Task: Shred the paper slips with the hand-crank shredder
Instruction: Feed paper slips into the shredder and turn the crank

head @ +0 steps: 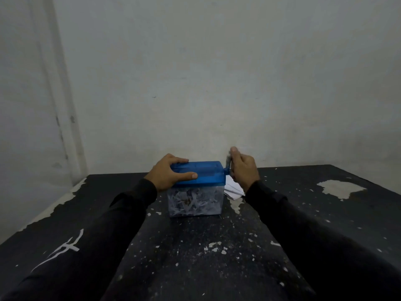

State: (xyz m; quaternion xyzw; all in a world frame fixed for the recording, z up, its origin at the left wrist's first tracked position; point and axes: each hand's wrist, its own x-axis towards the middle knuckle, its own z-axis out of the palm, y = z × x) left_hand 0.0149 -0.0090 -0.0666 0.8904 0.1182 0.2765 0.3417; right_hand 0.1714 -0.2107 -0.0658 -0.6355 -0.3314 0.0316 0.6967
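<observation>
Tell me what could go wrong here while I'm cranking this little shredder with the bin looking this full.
The clear bin is packed with shreds almost up to the blue lid, so the cutters may jam. The left hand holds only the lid's left end while the right hand turns the crank, so the shredder could tip. The paper slips under the right wrist could get swept away.

Glossy translucent blue plastic lid (201, 173) tops a clear bin (195, 202) of shredded paper on a matt, chipped, perhaps painted table (195, 246).
</observation>
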